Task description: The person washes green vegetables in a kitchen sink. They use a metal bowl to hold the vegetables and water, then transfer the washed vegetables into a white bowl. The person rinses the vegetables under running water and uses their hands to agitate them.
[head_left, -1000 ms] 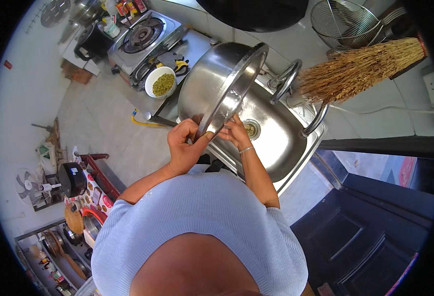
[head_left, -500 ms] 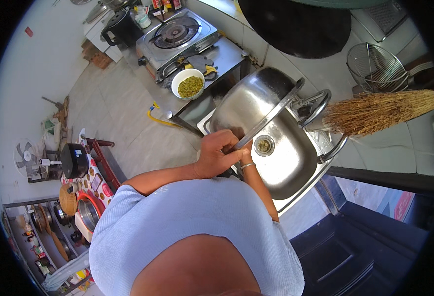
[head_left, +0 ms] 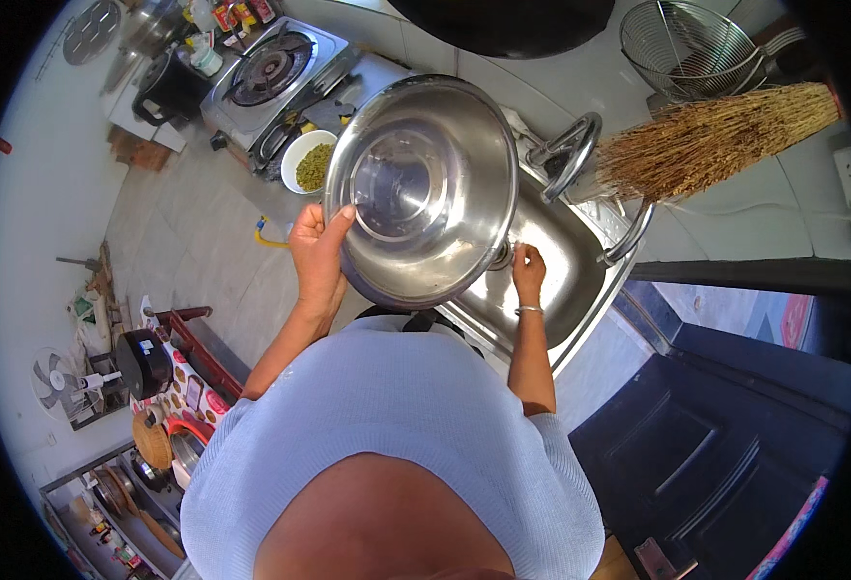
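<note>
The person's left hand point(head_left: 319, 261) grips the left rim of a wide stainless-steel basin point(head_left: 401, 184), the thumb over the edge and the other fingers mostly hidden behind it. The basin is tilted, its hollow turned up toward the viewer, and overlaps the left part of the steel sink point(head_left: 572, 253). Handling appears to be in progress: the basin is raised and not yet set down. Whether its lower edge touches the sink's rim cannot be told, nor whether the bright marks inside are water or reflected light. The right hand point(head_left: 530, 271), a bangle at its wrist, is over the sink beside the drain, just right of the basin's lower right rim and apparently apart from it; its fingers are bent inward, and whether they hold anything cannot be told. Beyond the basin's left side, a white bowl point(head_left: 289, 166) contains green beans point(head_left: 315, 167).
</note>
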`<state>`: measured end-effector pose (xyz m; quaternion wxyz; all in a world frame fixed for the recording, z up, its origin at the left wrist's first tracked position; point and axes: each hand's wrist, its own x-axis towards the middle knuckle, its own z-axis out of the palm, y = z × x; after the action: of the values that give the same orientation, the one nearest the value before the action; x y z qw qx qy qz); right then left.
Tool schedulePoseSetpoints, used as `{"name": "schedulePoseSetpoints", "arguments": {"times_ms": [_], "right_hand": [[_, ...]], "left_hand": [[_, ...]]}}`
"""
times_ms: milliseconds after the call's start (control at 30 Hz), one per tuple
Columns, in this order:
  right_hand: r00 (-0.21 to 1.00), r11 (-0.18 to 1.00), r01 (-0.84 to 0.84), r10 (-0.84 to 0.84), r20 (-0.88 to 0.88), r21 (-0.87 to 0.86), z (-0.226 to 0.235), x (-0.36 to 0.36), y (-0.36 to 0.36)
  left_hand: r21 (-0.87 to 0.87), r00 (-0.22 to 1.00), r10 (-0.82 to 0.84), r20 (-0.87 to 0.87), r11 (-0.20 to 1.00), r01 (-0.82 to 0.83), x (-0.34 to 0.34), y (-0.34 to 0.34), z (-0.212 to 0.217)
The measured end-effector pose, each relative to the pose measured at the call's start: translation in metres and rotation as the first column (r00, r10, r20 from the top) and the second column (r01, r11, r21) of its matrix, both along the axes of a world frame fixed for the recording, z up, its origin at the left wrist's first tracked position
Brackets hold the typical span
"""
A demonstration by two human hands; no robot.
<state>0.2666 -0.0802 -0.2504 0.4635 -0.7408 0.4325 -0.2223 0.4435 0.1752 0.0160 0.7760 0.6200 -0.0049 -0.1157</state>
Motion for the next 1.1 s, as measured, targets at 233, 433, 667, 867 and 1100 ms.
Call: {"name": "schedulePoseSetpoints", "arguments": {"times_ms": [233, 433, 667, 867, 1100], "right_hand": [[0.991, 0.989, 0.028, -0.046, -0.128, -0.143, 0.028, -0.083, -0.081], [0.996, 0.850, 0.022, -0.065, -0.064, -0.526, 0.139, -0.045, -0.127], [0.978, 0.795, -0.146, 0.025, -0.209, -0.588, 0.087, -0.029, -0.178], [0.993, 0.795, 0.077, -0.116, -0.027, -0.601, 0.104, -0.019, -0.165], [0.989, 0.714, -0.012, -0.094, -0.114, -0.700, 0.107, -0.015, -0.180]], "left_hand": [[-0.083, 0.980, -0.088, -0.181, 0.994, 0.073, 0.007, -0.010, -0.020], [-0.122, 0.935, -0.113, -0.337, 0.990, 0.076, 0.001, -0.020, -0.051], [-0.121, 0.860, -0.173, -0.479, 0.984, 0.130, -0.009, -0.028, -0.078], [-0.156, 0.822, -0.155, -0.548, 0.984, 0.081, -0.017, -0.029, -0.095], [-0.250, 0.777, -0.205, -0.595, 0.966, 0.063, -0.027, -0.032, -0.108]]}}
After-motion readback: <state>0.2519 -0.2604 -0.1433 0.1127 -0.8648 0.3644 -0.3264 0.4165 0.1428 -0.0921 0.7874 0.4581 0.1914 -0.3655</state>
